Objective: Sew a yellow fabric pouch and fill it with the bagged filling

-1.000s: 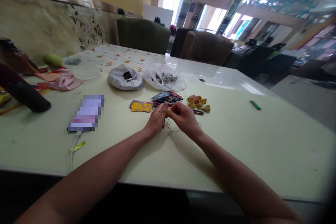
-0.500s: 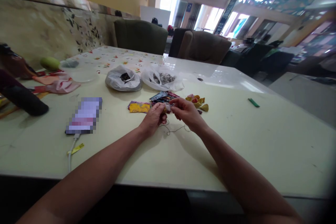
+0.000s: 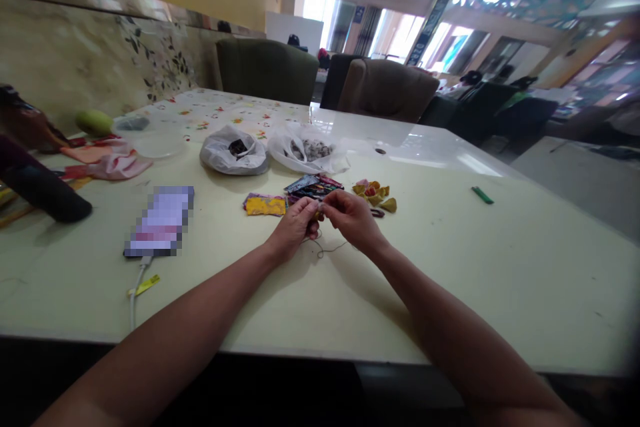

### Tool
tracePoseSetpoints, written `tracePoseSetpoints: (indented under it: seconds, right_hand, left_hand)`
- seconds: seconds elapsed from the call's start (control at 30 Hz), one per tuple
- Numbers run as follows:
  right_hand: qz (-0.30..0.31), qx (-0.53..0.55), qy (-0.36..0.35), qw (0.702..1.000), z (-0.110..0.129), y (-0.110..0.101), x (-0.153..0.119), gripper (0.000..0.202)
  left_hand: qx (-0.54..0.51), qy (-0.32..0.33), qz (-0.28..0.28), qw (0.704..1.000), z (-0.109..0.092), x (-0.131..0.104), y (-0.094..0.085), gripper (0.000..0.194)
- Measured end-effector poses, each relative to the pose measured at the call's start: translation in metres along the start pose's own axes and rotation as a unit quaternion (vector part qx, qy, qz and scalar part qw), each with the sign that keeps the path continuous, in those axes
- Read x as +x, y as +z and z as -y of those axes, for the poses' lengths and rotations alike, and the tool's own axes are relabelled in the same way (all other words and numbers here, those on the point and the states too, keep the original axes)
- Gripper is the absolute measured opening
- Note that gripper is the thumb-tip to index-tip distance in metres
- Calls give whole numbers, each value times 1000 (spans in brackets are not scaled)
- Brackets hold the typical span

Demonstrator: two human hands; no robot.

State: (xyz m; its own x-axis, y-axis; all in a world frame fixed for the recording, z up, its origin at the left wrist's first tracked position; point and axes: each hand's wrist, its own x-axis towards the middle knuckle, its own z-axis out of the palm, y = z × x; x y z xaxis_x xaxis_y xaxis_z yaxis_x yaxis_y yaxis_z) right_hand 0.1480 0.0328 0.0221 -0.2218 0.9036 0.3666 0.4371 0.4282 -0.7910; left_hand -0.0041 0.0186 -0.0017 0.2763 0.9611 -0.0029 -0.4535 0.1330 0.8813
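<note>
My left hand (image 3: 295, 227) is closed, its thumb and fingers pinching a small pale and yellowish piece (image 3: 319, 209) that looks like cloth. My right hand (image 3: 354, 217) meets it there, fingertips pinched together at the piece. Whatever sits between those right fingertips is too small to make out. A thin dark thread (image 3: 325, 252) trails in loops on the table below both hands. Just beyond the hands lie a pile of dark patterned strips (image 3: 313, 183), a flat yellow piece (image 3: 266, 205) and several small mustard-coloured cone shapes (image 3: 375, 192). A dark looped object (image 3: 377, 213) is partly hidden by my right hand.
Two white plastic bags stand further back, one with dark stuff (image 3: 234, 150), one with greyish filling (image 3: 310, 149). A phone (image 3: 160, 221) on a cable, a dark bottle (image 3: 45, 177) and pink cloth (image 3: 117, 163) lie left. A green object (image 3: 482, 195) lies right. Chairs (image 3: 270, 70) stand beyond.
My right fingertips have come in against the piece held in my left hand, and less of it shows. More of the dark looped object is visible beside my right hand.
</note>
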Motion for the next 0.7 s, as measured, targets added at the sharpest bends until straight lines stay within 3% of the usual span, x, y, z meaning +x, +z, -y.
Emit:
tracePoseSetpoints:
  seconds: [0.37,0.5,0.6,0.7]
  right_hand:
    - [-54,183,59,980,-1,7,2,24]
    - [-122,232,54,964,-3,-3,6,23]
    - [-173,233,51,956,-10,-16,26,20]
    - [-184,153,50,970,-21,-21,67,13]
  left_hand:
    - [-46,1,-33,998,2,4,0,20]
    - [-72,-8,-93,993,2,7,-2,17]
    - [-95,-13,-135,986,3,10,-3,20]
    - [-117,-12,-128,985,3,12,-5,25]
